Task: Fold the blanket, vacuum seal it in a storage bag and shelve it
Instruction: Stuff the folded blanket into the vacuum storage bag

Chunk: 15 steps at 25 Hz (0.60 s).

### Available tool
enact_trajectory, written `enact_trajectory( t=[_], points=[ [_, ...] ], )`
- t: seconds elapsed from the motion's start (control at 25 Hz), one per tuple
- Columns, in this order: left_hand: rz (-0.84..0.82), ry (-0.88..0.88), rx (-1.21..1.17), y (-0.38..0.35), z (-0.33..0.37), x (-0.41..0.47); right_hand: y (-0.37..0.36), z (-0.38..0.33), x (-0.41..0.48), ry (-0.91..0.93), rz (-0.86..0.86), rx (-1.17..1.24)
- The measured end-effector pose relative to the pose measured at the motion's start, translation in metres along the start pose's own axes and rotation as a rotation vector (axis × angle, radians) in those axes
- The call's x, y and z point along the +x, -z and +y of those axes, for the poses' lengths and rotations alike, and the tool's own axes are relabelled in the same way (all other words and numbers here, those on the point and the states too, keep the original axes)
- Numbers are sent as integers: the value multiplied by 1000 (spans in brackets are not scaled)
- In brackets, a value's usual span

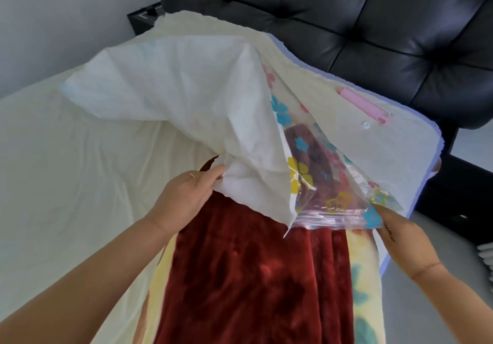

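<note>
Head camera view, looking down over a bed. The red plush blanket (240, 277) with a yellow flowery border runs up from 6 o'clock, and its far end is already inside the bag (186, 82). You can see the red through the clear flower-printed side near the middle. Most of the blanket hangs out of the bag's mouth toward the camera.

The left hand (186, 197) is at the 9 o'clock side of the mouth, fingers curled round the white edge of the bag and lifting it up. The right hand (400, 239) is at the 3 o'clock side and pinches the corner by the zip strip, though its fingertips are partly tucked under the plastic. So both hands are clamped on the bag, one at each end of the opening.

A pink clip (360, 106) lies on the cream sheet (66, 170) around 1 o'clock, with a small round white cap (365, 124) just beside it. There's a black tufted headboard (373, 23) across the top and a dark nightstand (144, 18) at 11 o'clock.
</note>
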<state>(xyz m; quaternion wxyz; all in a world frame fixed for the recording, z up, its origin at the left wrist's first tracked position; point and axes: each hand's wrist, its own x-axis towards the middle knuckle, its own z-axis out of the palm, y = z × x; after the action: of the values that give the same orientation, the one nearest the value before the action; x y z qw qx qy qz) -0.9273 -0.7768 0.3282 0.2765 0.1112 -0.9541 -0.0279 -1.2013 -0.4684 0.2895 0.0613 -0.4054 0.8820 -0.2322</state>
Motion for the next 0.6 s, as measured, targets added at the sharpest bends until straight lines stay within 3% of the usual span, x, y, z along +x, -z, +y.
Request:
enact_trajectory(
  t=[0.16, 0.32, 0.48, 0.6],
  points=[
    [-96, -11, 76, -24, -5, 15, -18, 8, 7, 23, 1, -105],
    [-182, 126, 30, -47, -16, 17, -41, 13, 19, -15, -64, -59],
    [-296, 275, 20, -37, -26, -5, -45, 33, 18, 117, 66, -266],
    [-279, 379, -6, -13, -27, -30, -36, 20, -11, 112, 80, -128]
  ],
)
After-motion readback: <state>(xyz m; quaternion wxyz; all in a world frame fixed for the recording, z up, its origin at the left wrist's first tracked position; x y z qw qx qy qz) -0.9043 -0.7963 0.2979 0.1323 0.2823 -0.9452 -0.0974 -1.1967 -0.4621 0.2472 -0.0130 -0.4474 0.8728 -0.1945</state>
